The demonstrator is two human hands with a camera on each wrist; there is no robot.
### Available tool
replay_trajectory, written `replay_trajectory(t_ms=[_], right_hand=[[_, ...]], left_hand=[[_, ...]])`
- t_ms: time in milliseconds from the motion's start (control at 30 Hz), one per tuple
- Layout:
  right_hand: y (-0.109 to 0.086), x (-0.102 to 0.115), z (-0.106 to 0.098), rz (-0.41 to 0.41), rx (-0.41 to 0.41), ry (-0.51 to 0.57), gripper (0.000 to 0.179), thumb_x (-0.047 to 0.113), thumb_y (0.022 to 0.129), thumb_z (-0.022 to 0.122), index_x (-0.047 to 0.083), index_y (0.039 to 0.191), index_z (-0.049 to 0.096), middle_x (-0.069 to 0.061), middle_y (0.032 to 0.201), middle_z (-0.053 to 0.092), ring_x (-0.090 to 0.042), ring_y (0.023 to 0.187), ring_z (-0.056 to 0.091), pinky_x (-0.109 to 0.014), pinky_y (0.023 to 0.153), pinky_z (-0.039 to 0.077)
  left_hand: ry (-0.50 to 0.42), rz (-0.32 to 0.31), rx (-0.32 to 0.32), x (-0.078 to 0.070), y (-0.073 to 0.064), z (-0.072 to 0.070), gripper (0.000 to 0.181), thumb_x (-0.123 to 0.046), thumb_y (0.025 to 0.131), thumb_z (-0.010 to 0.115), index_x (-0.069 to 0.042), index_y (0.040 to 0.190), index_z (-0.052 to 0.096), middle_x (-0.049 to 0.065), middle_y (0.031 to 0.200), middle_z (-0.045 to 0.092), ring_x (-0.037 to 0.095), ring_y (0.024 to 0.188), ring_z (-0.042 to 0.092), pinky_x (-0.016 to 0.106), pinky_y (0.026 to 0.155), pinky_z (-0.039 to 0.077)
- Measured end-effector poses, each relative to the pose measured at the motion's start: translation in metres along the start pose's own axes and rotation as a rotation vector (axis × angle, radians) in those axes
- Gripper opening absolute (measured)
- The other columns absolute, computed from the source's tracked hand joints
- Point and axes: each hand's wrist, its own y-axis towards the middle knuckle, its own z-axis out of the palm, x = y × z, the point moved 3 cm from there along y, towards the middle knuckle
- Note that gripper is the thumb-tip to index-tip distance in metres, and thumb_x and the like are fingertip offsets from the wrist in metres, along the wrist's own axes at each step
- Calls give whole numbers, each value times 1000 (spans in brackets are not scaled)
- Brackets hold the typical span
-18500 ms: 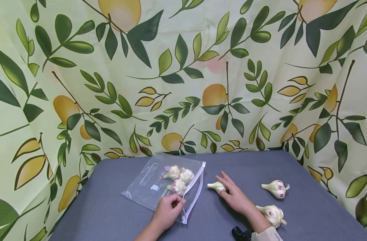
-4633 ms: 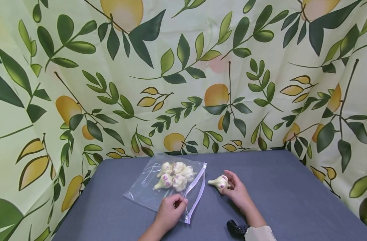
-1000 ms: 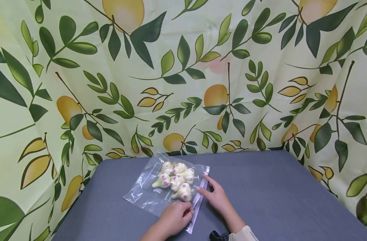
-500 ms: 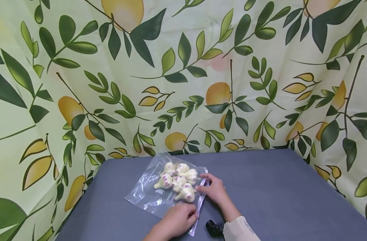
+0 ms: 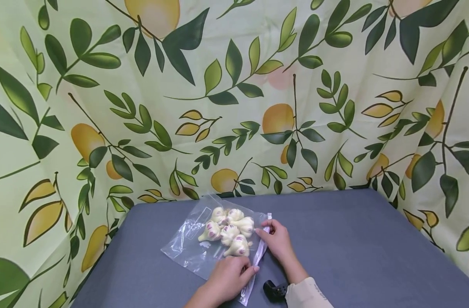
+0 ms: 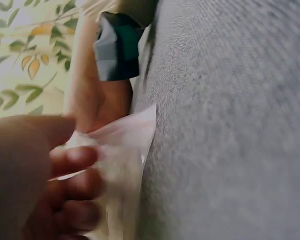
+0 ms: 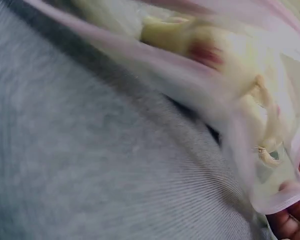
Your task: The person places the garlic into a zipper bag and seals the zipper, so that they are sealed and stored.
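A clear zip bag (image 5: 188, 252) lies flat on the table with several purple-streaked garlic bulbs (image 5: 238, 246) inside it. Its pale lilac zip strip (image 5: 260, 251) runs along the right side, a small white slider (image 5: 269, 216) at the far end. My left hand (image 5: 228, 276) pinches the bag's mouth at the near end, close to the lowest bulb. At the far end, just below the slider, my right hand (image 5: 279, 241) holds the strip between thumb and fingers. The right wrist view shows a blurred bulb (image 7: 215, 47) behind the lilac edge, and fingers (image 7: 292, 215) gripping the bag's corner.
The grey cloth-covered table (image 5: 353, 248) stretches out right of the bag. A leaf-and-fruit patterned curtain (image 5: 234, 98) closes in the back and sides. A black wrist device (image 5: 274, 291) sits below my right forearm.
Bulbs that lay on the table earlier are now inside the bag. My right hand has gone from a bulb to the zip strip. Lately the bag's mouth has shifted slightly right.
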Motion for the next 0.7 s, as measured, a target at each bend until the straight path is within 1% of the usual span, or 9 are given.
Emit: replay_trajectory(t_ms=[67,133,200,233,333,500,633,700], right_hand=[[0,-1,-2,-7,-27,56,25,9,78,79,0,96,65,-1,71,52,-9,62,45,-22,57,40],[0,-2,-3,-8,-38,85,25,7,77,79,-1,96,64,-1,70,52,-7,59,45,-21,55,39],[1,-3,-3,-6,-39,112,26,4,77,78,-1,97,62,-1,69,53,-6,58,46,-20,55,39],[2,-5,-3,-2,-39,121,28,2,76,78,-1,98,62,-1,69,53,-6,57,46,-20,54,39],[4,-8,-2,6,-37,152,33,-2,75,77,-1,104,60,-1,69,53,-5,57,48,-19,55,41],[5,-10,-1,0,-33,189,41,-8,74,74,-4,112,57,-3,71,55,-6,56,50,-19,54,43],[6,-9,-1,-5,-25,200,43,-9,75,72,-5,114,56,-5,72,56,-7,56,50,-19,53,43],[7,-8,-1,2,-18,202,46,-9,75,71,-5,118,54,-5,72,57,-6,55,50,-19,53,43]], left_hand=[[34,22,-100,-5,4,-4,25,-35,89,68,-25,69,57,-17,60,42,1,54,41,21,50,32],[77,41,-183,-11,7,-7,17,-30,85,70,-25,73,60,-16,64,47,3,56,46,22,50,35],[119,51,-218,-16,10,-8,11,-28,84,71,-23,78,63,-14,71,52,6,63,52,24,53,39],[136,50,-224,-18,12,-8,9,-28,83,72,-22,80,65,-12,75,55,8,66,55,25,54,42],[181,26,-206,-20,17,-4,13,-29,81,73,-19,85,66,-8,79,58,13,72,59,28,56,44],[208,-35,-146,-19,24,2,20,-30,77,76,-15,85,65,-3,78,60,18,68,60,32,53,44],[200,-91,-39,-14,27,9,28,-35,76,78,-13,84,62,1,78,60,21,68,60,37,53,45],[187,-115,9,-9,28,13,30,-37,76,79,-13,85,62,2,78,61,21,69,60,38,54,45]])
